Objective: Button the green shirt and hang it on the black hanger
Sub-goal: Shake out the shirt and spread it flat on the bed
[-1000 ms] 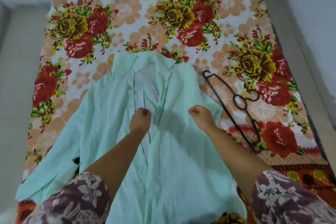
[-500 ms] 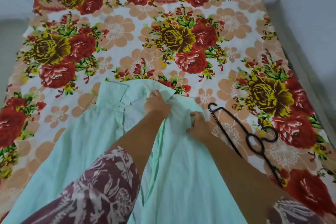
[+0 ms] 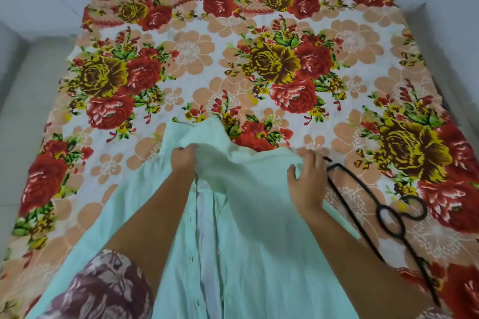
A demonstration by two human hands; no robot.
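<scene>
Hands have moved up from the middle of the pale mint-green cotton shirt (image 3: 259,228) to its collar end within the last second. The shirt lies front-up on the floral bedsheet (image 3: 197,59), a print of red and yellow roses on white, with its collar toward the middle of the bed and its hem running off the near edge. The left hand (image 3: 182,160) is closed on bunched cloth at the neck, fingers curled in and pinching the fabric. The right hand (image 3: 307,184) now rests at the right shoulder, fingers loosely spread over the cloth, thumb apart from them; I cannot tell whether it grips anything beneath.

A fold of the right front panel has been drawn across toward the left since a moment ago, so the neck opening is partly covered. Below the hands the placket (image 3: 207,254) is open, a paler strip of inner fabric showing between the two fronts, with small dark buttonholes down the left panel. By my reckoning no button is fastened yet, and the top one looks to be the starting point.

The thin black plastic hanger (image 3: 388,217) lies flat just beside the shirt's right shoulder, toward the bed's right edge, untouched, close to the right hand.
</scene>
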